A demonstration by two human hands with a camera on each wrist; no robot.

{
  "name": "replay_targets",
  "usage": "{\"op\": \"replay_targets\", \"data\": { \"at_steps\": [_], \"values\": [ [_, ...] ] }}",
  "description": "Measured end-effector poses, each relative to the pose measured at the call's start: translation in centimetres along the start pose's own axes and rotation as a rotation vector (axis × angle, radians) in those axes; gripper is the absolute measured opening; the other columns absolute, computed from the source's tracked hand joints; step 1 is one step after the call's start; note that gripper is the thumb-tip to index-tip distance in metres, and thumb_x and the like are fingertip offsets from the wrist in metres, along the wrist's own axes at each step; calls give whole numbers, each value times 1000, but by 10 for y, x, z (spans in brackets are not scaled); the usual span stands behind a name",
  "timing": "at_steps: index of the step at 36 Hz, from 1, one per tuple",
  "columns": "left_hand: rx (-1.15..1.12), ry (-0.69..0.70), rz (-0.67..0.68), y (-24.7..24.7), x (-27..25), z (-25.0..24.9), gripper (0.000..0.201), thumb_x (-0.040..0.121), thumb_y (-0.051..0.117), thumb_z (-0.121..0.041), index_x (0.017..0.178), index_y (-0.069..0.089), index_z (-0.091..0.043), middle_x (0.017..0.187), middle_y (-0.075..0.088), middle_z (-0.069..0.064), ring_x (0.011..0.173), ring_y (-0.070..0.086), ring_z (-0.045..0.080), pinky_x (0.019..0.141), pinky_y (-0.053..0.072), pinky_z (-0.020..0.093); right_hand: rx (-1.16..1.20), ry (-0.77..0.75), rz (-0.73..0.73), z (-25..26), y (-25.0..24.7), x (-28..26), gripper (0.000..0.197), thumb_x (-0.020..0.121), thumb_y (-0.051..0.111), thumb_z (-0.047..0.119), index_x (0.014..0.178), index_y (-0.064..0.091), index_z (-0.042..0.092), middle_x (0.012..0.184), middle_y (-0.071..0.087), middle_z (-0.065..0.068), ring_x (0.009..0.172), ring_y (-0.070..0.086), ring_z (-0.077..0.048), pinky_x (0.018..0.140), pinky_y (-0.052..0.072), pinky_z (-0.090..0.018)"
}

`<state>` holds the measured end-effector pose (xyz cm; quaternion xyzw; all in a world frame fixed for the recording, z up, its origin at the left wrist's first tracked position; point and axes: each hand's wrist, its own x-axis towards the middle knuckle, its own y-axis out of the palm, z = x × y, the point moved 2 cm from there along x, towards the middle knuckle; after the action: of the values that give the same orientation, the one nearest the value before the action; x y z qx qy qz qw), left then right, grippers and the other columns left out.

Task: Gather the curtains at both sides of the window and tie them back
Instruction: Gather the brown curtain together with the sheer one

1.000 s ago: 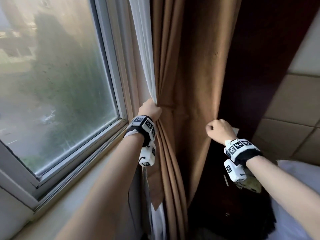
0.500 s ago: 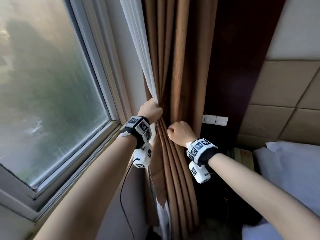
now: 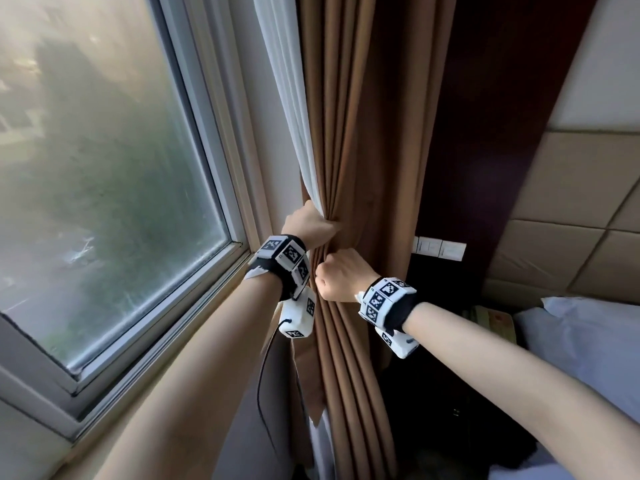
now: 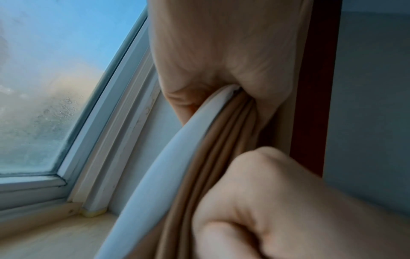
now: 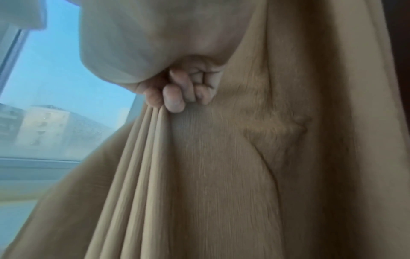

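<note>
The brown curtain (image 3: 356, 133) hangs bunched in narrow folds at the window's right side, with a white sheer curtain (image 3: 287, 98) on its left edge. My left hand (image 3: 311, 225) grips both the sheer and the brown folds at sill height. Just below and right of it, my right hand (image 3: 337, 273) is a fist round the brown folds. In the left wrist view the sheer (image 4: 168, 166) and the brown folds (image 4: 221, 140) run up into my left hand's grip, and the right hand (image 4: 266, 201) sits below. In the right wrist view, curled fingers (image 5: 177, 91) clutch the brown curtain (image 5: 221, 166). No tie-back is in view.
The window (image 3: 104, 168) fills the left, above a beige sill (image 4: 55, 236). Right of the curtain stand a dark wood panel (image 3: 485, 133) with a white switch plate (image 3: 440, 249), a padded headboard (image 3: 571, 220) and a bed with a white pillow (image 3: 581, 341).
My right hand has swept left from the curtain's far edge to just under the left hand, drawing the brown cloth into a tight bundle. The left hand has kept its grip in place.
</note>
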<state>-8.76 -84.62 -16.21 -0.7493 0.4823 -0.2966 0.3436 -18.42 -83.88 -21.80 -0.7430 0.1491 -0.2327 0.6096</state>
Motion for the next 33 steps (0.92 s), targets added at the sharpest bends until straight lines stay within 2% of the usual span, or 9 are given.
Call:
{"op": "replay_targets", "data": {
  "at_steps": [3, 7, 9, 15, 19, 22, 24, 28, 33],
  "values": [
    [17, 18, -16, 0, 5, 5, 32, 79, 54, -24, 109, 55, -15, 94, 60, 5, 95, 59, 33, 74, 42, 31, 43, 12, 16, -5, 4, 4, 21, 79, 47, 11, 65, 64, 9, 75, 69, -16, 71, 62, -36, 61, 32, -31],
    [19, 29, -27, -2, 9, 14, 27, 85, 51, -17, 111, 55, -10, 105, 63, 14, 99, 57, 36, 76, 38, 30, 218, 124, 88, -34, 18, 6, 21, 77, 43, 12, 56, 41, 12, 62, 55, -9, 64, 47, -34, 61, 35, -32],
    [3, 24, -36, -3, 12, 19, 29, 84, 50, -17, 112, 55, -10, 108, 64, 15, 101, 57, 37, 80, 42, 32, 198, 146, 169, -53, 25, 4, 14, 73, 44, 14, 60, 46, 15, 65, 55, -4, 65, 51, -31, 61, 40, -32],
    [-19, -21, -35, -5, 19, 31, 42, 81, 46, -16, 122, 51, -14, 116, 62, 14, 109, 53, 39, 83, 38, 31, 267, 392, 295, -144, 44, 3, 26, 74, 49, 8, 69, 68, 25, 94, 64, -3, 89, 65, -26, 77, 56, -38],
    [-15, -14, -46, -3, 21, 31, 40, 82, 45, -17, 122, 49, -14, 116, 61, 14, 109, 53, 39, 81, 36, 31, 361, 603, 145, -195, 40, 6, 45, 85, 50, 4, 118, 67, 29, 126, 43, -6, 118, 53, -28, 100, 45, -33],
    [3, 7, -43, 0, 23, 27, 37, 83, 45, -16, 119, 49, -11, 116, 61, 14, 109, 53, 40, 81, 34, 31, 467, 731, -34, -214, 36, 16, 50, 82, 52, 8, 120, 65, 39, 153, 16, -9, 130, 42, -36, 112, 35, -36],
    [16, 16, -42, 1, 24, 25, 36, 84, 46, -16, 119, 48, -10, 117, 60, 16, 109, 52, 41, 81, 33, 32, 556, 753, -112, -215, 29, 23, 44, 82, 56, 14, 116, 67, 40, 153, 23, -9, 131, 41, -34, 114, 31, -32],
    [13, 15, -42, 5, 24, 22, 38, 84, 46, -16, 121, 46, -11, 118, 60, 16, 110, 52, 41, 82, 33, 32, 642, 721, -178, -204, 21, 31, 29, 83, 61, 15, 107, 73, 27, 116, 68, -3, 111, 60, -21, 88, 41, -18],
    [-16, -23, -45, 5, 27, 22, 37, 84, 46, -19, 120, 47, -10, 117, 60, 16, 110, 52, 41, 82, 37, 34, 572, 738, -284, -177, 17, 25, 27, 85, 53, 14, 90, 75, 29, 101, 72, -8, 99, 64, -31, 88, 52, -32]
  ]
}}
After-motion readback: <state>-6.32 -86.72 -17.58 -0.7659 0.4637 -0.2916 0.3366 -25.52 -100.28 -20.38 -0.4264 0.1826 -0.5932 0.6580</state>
